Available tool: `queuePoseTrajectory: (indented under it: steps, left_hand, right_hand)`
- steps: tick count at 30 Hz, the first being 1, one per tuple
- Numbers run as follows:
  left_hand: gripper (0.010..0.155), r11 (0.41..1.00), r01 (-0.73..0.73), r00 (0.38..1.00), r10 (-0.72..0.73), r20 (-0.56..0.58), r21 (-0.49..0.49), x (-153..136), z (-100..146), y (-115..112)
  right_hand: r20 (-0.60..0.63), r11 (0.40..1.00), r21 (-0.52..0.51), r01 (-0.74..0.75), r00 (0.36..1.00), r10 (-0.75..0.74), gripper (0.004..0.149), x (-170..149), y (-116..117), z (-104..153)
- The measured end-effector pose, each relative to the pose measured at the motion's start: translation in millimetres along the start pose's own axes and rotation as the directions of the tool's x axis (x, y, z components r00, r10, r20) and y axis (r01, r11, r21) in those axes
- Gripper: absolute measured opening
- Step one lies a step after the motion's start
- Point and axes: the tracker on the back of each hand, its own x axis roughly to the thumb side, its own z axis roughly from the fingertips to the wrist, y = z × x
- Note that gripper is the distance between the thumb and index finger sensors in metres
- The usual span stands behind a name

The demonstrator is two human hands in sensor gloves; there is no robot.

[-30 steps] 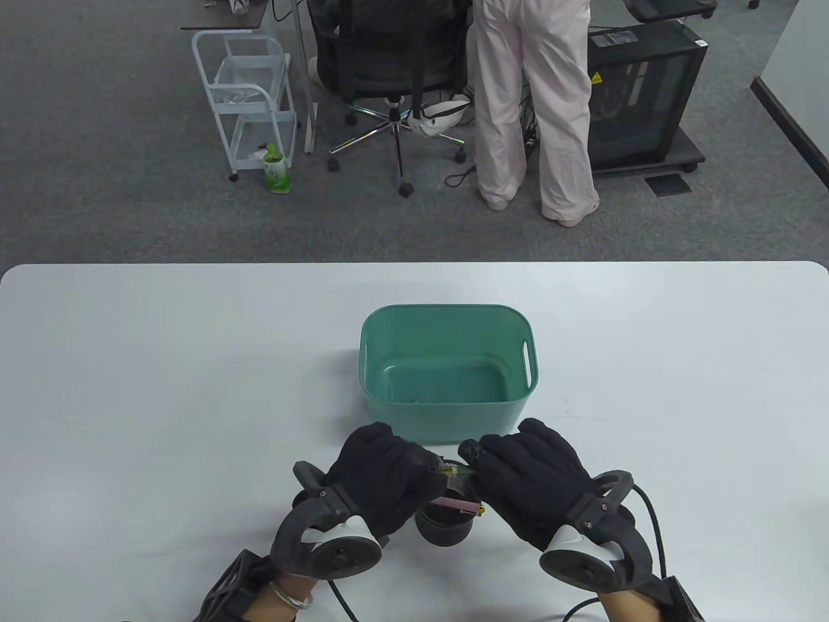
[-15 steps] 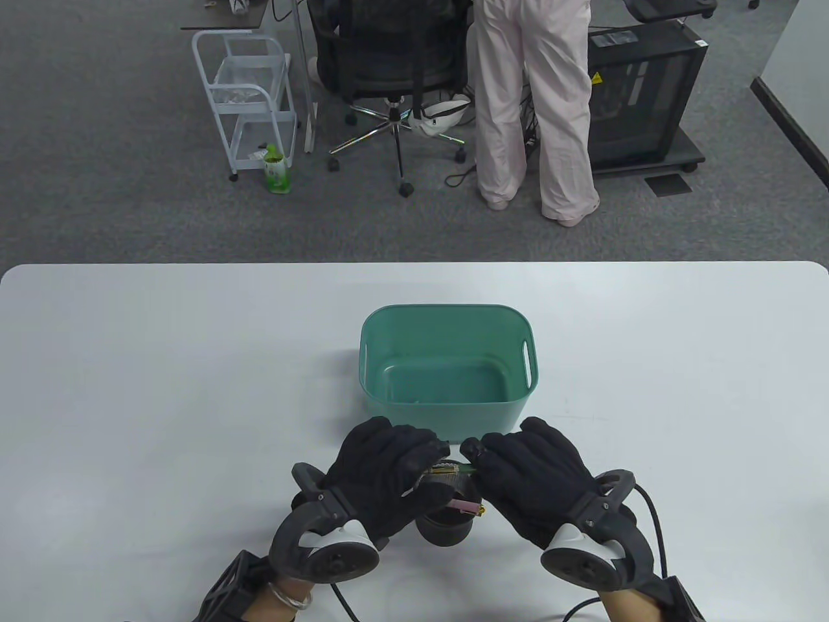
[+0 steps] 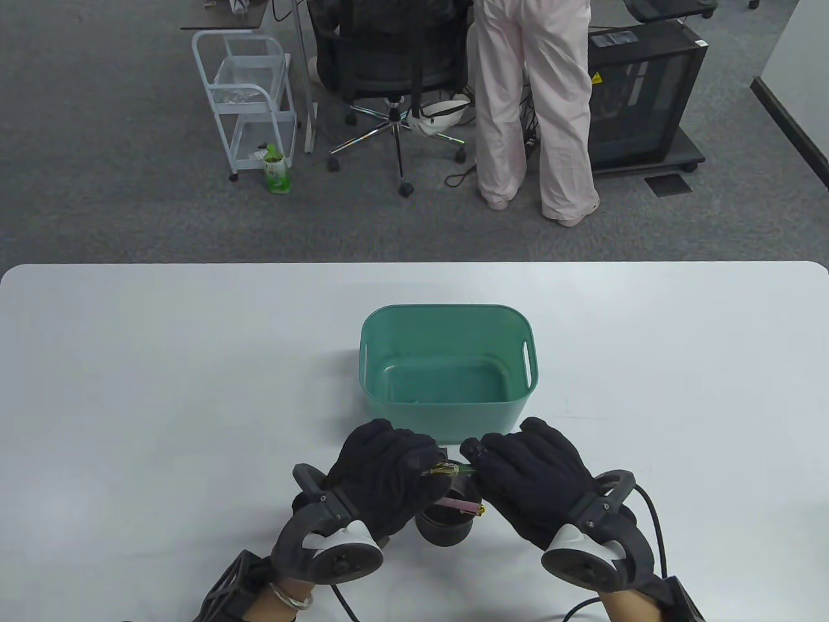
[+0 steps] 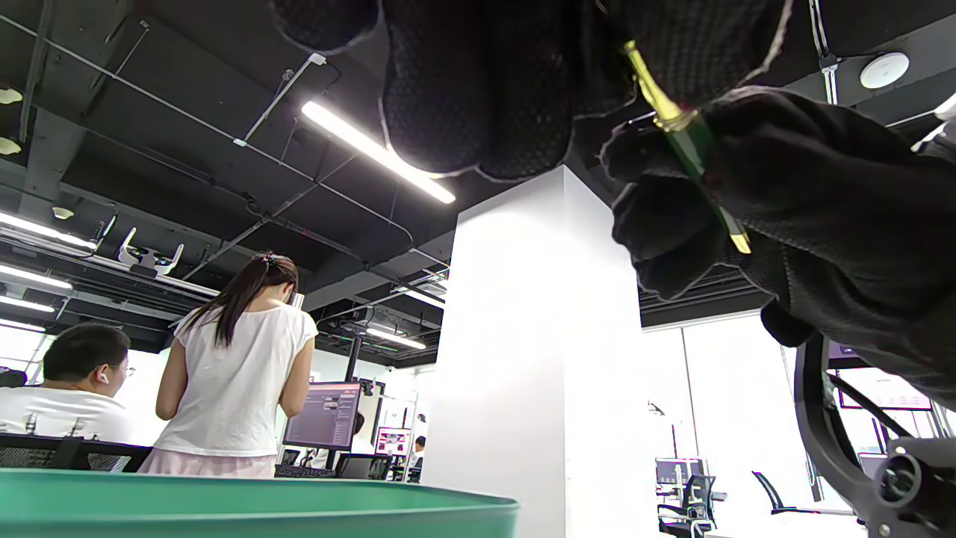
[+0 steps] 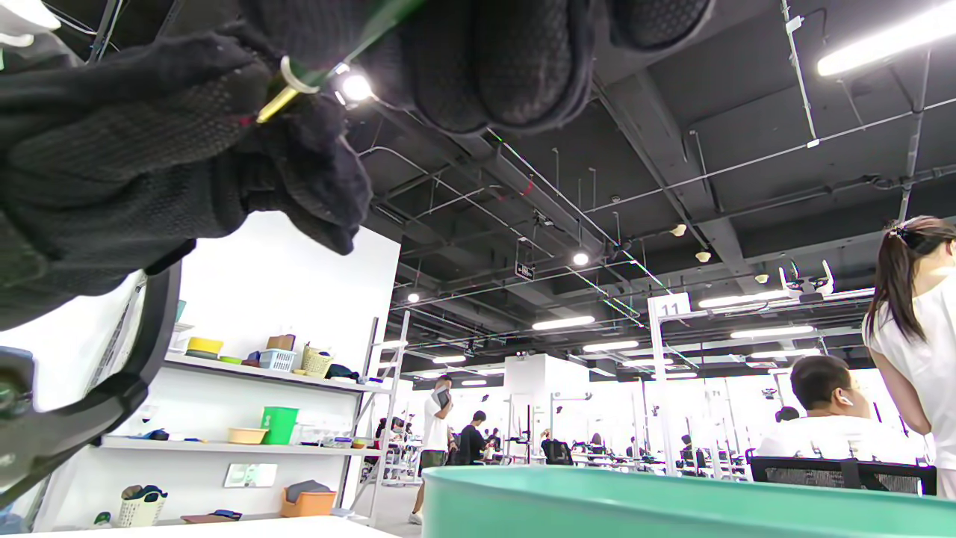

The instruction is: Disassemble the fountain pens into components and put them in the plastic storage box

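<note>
Green pen (image 3: 447, 471): held at lower centre of the table view, above a dark cup (image 3: 443, 526), pinched at one end by the left hand (image 3: 382, 476) and at the other by the right hand (image 3: 531, 476); both grips clenched on it. Step judged: pulling or unscrewing the pen apart. Next called for: separation of the parts, then transfer to the teal box (image 3: 447, 317), just above the hands on the surface (image 3: 129, 363).

Lighting and picture quality, as I read them remotely. Table view: even, bright overhead light; the white desk (image 3: 162, 389) is evenly lit, soft shadows lying close under the gloves; sharp throughout; the desk's far edge bows at the frame's corners. Left wrist view: ceiling strip light (image 4: 377, 152) at upper centre glares; black fingers (image 4: 478, 90) at the top edge are underexposed and soft. Right wrist view: bright spot lamp (image 5: 356, 87) at upper left flares; the far hall is washed out.
</note>
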Motion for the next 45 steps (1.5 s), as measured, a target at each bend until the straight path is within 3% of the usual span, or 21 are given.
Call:
queuePoseTrajectory:
  steps: [30,38,45]
  left_hand:
    - [0.051,1.0,-0.022,1.0,0.022,-0.01,-0.008,-3.5,-0.7,-1.4]
    - [0.059,1.0,-0.015,1.0,0.015,-0.01,-0.02,-3.2,-0.2,-1.4]
    - [0.05,1.0,0.004,1.0,-0.004,0.004,-0.022,-0.8,-0.4,-2.0]
  right_hand:
    - [0.008,1.0,0.007,0.004,1.0,-0.004,0.043,2.1,1.5,0.0]
    - [-0.001,1.0,0.004,-0.001,1.0,0.001,0.043,0.2,0.8,-0.2]
    - [-0.005,1.0,0.002,-0.003,1.0,0.003,0.043,-1.2,0.3,-0.2]
